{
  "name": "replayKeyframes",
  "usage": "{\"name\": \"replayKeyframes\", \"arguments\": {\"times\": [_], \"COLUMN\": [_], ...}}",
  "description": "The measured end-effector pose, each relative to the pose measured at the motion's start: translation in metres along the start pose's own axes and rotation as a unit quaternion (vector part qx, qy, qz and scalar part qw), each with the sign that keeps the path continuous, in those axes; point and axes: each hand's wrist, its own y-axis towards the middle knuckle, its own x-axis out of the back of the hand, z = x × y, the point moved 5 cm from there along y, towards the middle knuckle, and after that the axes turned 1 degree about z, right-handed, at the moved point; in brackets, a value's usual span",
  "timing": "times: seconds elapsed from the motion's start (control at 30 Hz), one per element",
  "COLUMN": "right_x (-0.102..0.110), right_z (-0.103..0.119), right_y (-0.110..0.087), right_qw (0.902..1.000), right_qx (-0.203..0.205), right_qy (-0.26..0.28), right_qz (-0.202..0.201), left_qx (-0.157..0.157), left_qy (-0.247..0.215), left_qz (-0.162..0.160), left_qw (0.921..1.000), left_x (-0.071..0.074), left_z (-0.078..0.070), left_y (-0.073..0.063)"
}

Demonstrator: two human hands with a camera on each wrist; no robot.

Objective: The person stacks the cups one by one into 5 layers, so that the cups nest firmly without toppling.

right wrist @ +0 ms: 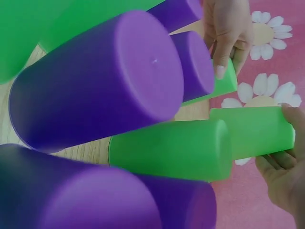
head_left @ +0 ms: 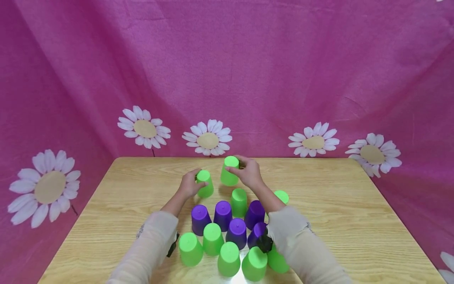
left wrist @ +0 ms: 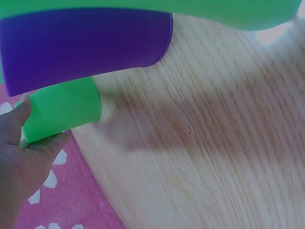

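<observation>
My left hand [head_left: 189, 184] grips an upside-down green cup [head_left: 205, 184] from its left side, thumb across the near face. To its right, and a bit farther back, my right hand [head_left: 250, 173] holds another upside-down green cup [head_left: 228, 173] between thumb and fingers. In the right wrist view that right-hand cup [right wrist: 259, 130] overlaps a standing green cup [right wrist: 167, 148]. The left wrist view shows the left-hand cup [left wrist: 66, 109] over the table, beyond a purple cup [left wrist: 86, 47].
Nearer the body stand several upside-down purple cups [head_left: 237, 232] and several green cups [head_left: 229, 258]. One green cup [head_left: 281, 196] is partly hidden behind the right forearm. The wooden table [head_left: 340, 221] ends at a pink cloth [head_left: 269, 79] printed with daisies.
</observation>
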Motion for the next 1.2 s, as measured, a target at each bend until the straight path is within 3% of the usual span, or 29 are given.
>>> {"name": "replayKeyframes", "arguments": {"times": [0.23, 0.57, 0.77, 0.83, 0.93, 1.03, 1.07, 1.13, 1.2], "right_x": [-0.017, -0.027, -0.032, -0.035, -0.039, -0.040, -0.038, -0.036, -0.035], "right_z": [-0.009, -0.027, -0.046, -0.061, -0.074, -0.064, -0.050, -0.035, -0.029], "right_y": [0.006, 0.002, 0.012, 0.019, 0.024, 0.020, 0.014, 0.007, 0.003], "right_qw": [0.9954, 0.9921, 0.9912, 0.9918, 0.9896, 0.9885, 0.9869, 0.9867, 0.9855], "right_qx": [-0.036, -0.044, -0.054, -0.022, -0.012, -0.016, -0.035, -0.034, -0.042], "right_qy": [-0.044, -0.089, -0.089, -0.087, -0.098, -0.103, -0.112, -0.115, -0.117], "right_qz": [0.076, 0.077, 0.082, 0.091, 0.105, 0.110, 0.111, 0.110, 0.116], "left_qx": [0.016, 0.021, 0.021, 0.023, 0.025, 0.032, 0.033, 0.032, 0.031], "left_qy": [-0.010, -0.009, -0.006, -0.008, -0.007, -0.005, -0.003, 0.000, 0.000], "left_qz": [0.010, 0.008, 0.005, 0.005, 0.008, 0.005, 0.005, 0.003, 0.003], "left_qw": [0.9998, 0.9997, 0.9997, 0.9997, 0.9996, 0.9994, 0.9994, 0.9995, 0.9995], "left_x": [0.002, 0.001, 0.001, 0.001, 0.000, 0.001, 0.001, 0.001, 0.001], "left_z": [-0.001, 0.001, 0.000, 0.000, 0.000, 0.001, 0.000, 0.000, -0.001], "left_y": [0.003, 0.004, 0.005, 0.004, 0.003, 0.001, 0.001, 0.000, -0.002]}}
